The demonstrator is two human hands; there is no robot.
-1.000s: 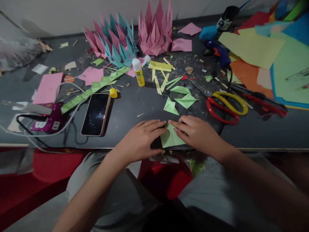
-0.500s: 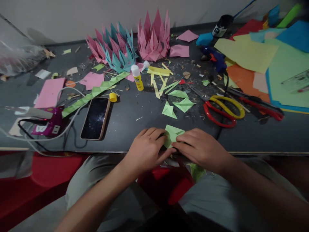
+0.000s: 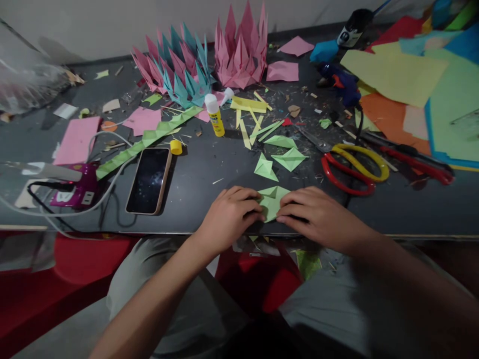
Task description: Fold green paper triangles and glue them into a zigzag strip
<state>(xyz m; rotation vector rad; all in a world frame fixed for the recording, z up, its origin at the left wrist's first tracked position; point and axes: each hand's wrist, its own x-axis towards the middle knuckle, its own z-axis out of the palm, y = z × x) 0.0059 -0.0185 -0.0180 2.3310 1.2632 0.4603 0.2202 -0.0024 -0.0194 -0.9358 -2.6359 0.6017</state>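
A light green folded piece of paper (image 3: 272, 199) lies at the table's front edge between my hands. My left hand (image 3: 234, 214) grips its left side, fingers curled over the paper. On the opposite side my right hand (image 3: 312, 212) pinches the right edge, thumb low and fingers above. Creases show on the paper's upper part; its side edges are hidden under my fingers. Just beyond it are several folded green paper pieces, among them a small one (image 3: 265, 167) and a diamond-shaped one (image 3: 290, 158).
Scissors (image 3: 350, 172) with red and yellow handles lie to the right, before coloured sheets (image 3: 396, 75). A glue stick (image 3: 214, 117) stands uncapped-looking mid-table. Left are a phone (image 3: 147, 180), a purple power adapter (image 3: 77, 192) and cables. Pink and blue folded-paper crowns (image 3: 241, 55) stand behind.
The green paper now sits turned, with a creased flap at its top edge. Both hands have shifted slightly, the right one a little to the right. The camera view has moved slightly.
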